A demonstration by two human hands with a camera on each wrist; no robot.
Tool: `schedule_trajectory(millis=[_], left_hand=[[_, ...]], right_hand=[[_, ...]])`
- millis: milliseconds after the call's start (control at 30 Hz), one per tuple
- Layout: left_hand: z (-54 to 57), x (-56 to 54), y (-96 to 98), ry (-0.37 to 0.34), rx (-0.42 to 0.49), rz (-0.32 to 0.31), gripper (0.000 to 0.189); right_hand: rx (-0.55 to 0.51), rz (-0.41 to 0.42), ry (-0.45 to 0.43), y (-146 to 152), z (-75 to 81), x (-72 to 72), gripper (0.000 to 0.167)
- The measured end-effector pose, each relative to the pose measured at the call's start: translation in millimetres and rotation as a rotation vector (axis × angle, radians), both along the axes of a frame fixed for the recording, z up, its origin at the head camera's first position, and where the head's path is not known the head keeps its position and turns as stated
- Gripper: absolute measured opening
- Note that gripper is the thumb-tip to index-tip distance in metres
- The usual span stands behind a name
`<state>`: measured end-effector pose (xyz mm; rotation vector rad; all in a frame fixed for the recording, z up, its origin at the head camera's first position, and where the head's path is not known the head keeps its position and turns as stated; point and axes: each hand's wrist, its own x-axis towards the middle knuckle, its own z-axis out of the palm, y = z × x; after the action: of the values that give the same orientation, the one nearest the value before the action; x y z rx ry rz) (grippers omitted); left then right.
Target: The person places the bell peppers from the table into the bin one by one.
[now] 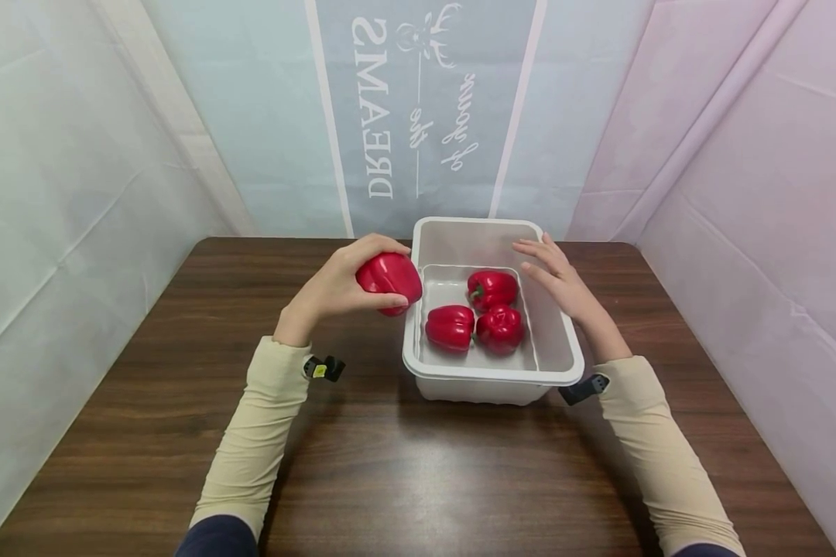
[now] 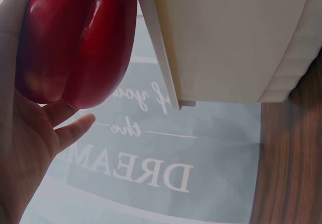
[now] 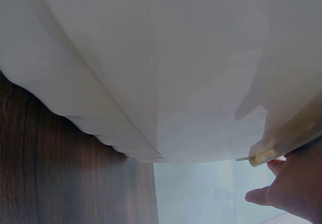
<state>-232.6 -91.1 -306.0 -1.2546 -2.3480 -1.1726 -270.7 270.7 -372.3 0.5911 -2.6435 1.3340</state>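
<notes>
My left hand (image 1: 344, 282) grips a red bell pepper (image 1: 390, 280) at the left rim of a white plastic tub (image 1: 491, 377), thumb in front and fingers behind. Close up in the left wrist view, the same bell pepper (image 2: 78, 43) shows its smooth lobes beside the tub's outer wall (image 2: 226, 43). Inside the tub lie three more red bell peppers: one at the back (image 1: 493, 290), one at the front left (image 1: 450, 328) and one at the front right (image 1: 500, 329). Over the tub's right rim, my right hand (image 1: 560, 282) has its fingers spread and holds nothing.
The tub stands on a dark brown wooden table (image 1: 418, 480), toward its back edge. Behind the table hangs a blue-grey cloth (image 1: 418, 116) with mirrored lettering. Pale cloth walls (image 1: 759, 232) close in both sides.
</notes>
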Motion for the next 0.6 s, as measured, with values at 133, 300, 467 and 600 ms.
schedule_trajectory(millis=[133,300,467,600], left_hand=[[-0.5,-0.8,1.1,0.011,0.006,-0.012,0.055],[-0.9,-1.4,2.8,0.034,0.02,-0.022,0.056],[0.6,-1.1,5.4,0.048,0.036,-0.028,0.055],[-0.2,-0.7,7.4,0.042,0.038,-0.034,0.055]], right_hand=[[-0.003,0.0,-0.008,-0.1,-0.3,0.2,0.043],[-0.003,-0.002,-0.009,0.2,0.5,-0.2,0.042],[0.004,-0.009,-0.003,0.5,0.8,-1.2,0.042],[0.001,-0.011,-0.004,0.7,-0.4,-2.4,0.042]])
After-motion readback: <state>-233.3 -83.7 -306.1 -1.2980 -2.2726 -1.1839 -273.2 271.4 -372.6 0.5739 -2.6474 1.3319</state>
